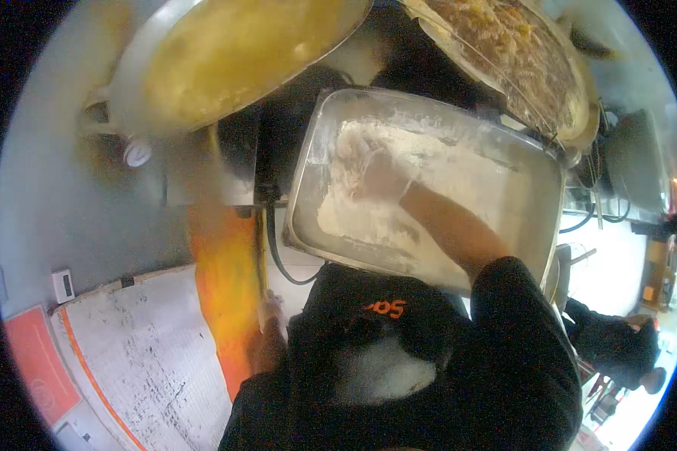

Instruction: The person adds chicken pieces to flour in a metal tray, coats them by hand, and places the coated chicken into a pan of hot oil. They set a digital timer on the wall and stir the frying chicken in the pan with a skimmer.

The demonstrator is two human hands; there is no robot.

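A large metal tray (301, 203) with rounded corners holds a layer of white flour (496, 188). My right hand (384, 177) reaches into the flour at the tray's left part. Its fingers are blurred and coated, and a pale, floury clump (356, 154) lies at them; I cannot tell whether they grip it. My left hand (271, 338) is low at my left side, beside a thin yellowish pole (263, 248) and an orange-yellow strip (222, 278). Whitish residue covers its fingers, which are too blurred to show whether they hold anything.
A big pan of yellow liquid (241, 64) stands at the upper left. At the upper right is a large round vessel with browned food (523, 56). A black hose (278, 259) curves below the tray. Another person (613, 338) is at the far right.
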